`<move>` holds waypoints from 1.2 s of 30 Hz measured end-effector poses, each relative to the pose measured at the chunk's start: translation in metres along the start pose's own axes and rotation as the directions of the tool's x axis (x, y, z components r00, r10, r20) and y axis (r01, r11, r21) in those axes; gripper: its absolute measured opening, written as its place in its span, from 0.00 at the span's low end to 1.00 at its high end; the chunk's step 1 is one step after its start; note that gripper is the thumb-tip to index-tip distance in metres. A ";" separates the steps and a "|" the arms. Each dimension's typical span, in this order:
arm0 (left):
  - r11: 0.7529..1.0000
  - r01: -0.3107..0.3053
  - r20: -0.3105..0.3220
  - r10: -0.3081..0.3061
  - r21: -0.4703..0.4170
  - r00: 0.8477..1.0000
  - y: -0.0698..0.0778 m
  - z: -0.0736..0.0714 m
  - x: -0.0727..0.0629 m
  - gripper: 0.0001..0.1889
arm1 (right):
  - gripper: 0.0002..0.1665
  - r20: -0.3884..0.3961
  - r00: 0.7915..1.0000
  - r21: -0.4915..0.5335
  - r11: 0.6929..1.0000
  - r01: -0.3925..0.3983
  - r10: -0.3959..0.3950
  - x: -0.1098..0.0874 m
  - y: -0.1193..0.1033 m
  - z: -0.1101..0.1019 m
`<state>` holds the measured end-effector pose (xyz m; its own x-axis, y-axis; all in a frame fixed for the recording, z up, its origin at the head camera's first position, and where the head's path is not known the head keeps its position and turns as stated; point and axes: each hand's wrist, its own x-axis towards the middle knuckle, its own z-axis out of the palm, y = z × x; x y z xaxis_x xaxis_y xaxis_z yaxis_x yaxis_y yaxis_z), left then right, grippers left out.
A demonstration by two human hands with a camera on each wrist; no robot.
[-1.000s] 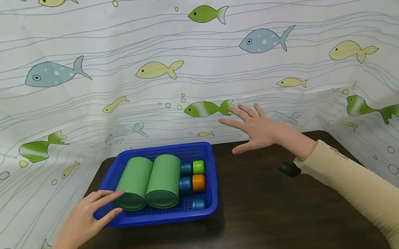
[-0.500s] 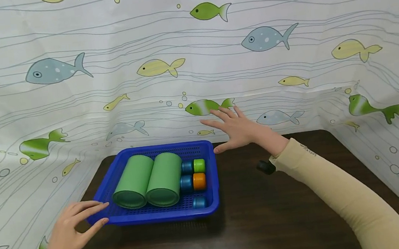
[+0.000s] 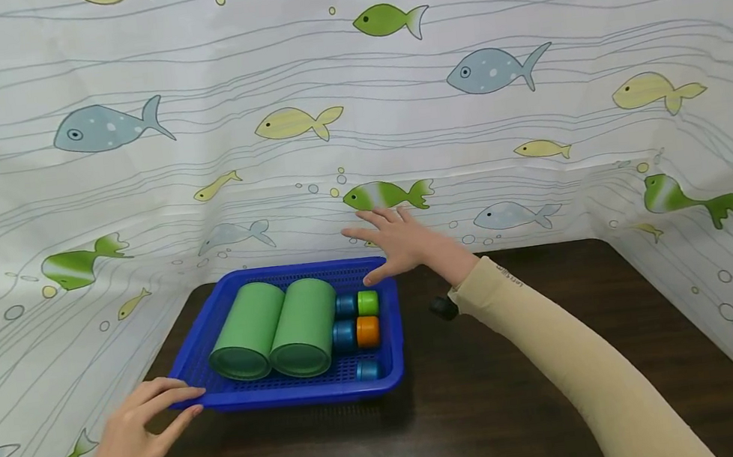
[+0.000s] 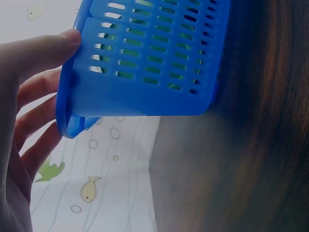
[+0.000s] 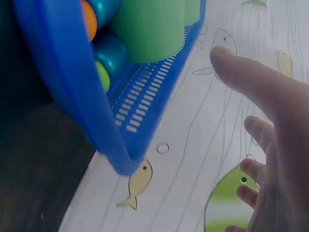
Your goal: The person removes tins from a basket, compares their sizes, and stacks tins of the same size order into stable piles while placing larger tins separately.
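A blue plastic basket [image 3: 304, 395] with slotted walls stands on the dark table. Two green cylinders [image 3: 247, 329] lie side by side in it, next to several small jars: blue ones [image 3: 344, 334], an orange one [image 3: 368, 331] and a lime one [image 3: 367, 303]. My left hand [image 3: 134, 436] pinches the rim at the front left corner. In the left wrist view its thumb [image 4: 71, 41] is on one side of the rim and the fingers are on the other. Above the back right corner, my right hand [image 3: 402, 241] hovers with spread fingers, apart from the rim [image 5: 104, 130] in the right wrist view.
A white sheet [image 3: 292, 48] printed with fish rises behind the table and along both sides. Dark wooden tabletop [image 3: 524, 361] extends to the right of the basket and in front of it.
My right hand has moved left to the basket's back right corner. My left hand has drawn back from over the cylinders to the front left corner and taken hold of the rim.
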<state>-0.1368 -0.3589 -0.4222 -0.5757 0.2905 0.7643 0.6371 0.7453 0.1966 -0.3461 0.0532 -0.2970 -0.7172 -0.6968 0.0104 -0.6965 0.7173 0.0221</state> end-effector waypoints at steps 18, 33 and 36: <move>0.995 0.087 0.066 -0.090 0.058 0.994 0.007 -0.001 0.002 0.26 | 0.53 -0.009 1.000 0.276 0.961 -0.014 0.017 0.043 -0.026 0.041; 0.994 0.108 0.071 -0.109 0.010 0.992 0.006 -0.003 0.001 0.25 | 0.38 0.000 0.996 0.435 0.897 -0.080 0.089 0.050 -0.041 0.081; 0.994 0.108 0.066 -0.108 -0.001 0.992 0.006 -0.003 0.001 0.24 | 0.36 0.029 0.996 0.460 0.883 -0.093 0.089 0.050 -0.043 0.086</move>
<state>-0.1319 -0.3556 -0.4190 -0.6736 0.2477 0.6963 0.5716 0.7719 0.2783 -0.3540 -0.0117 -0.3834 -0.7768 -0.6295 -0.0171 -0.5590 0.7017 -0.4417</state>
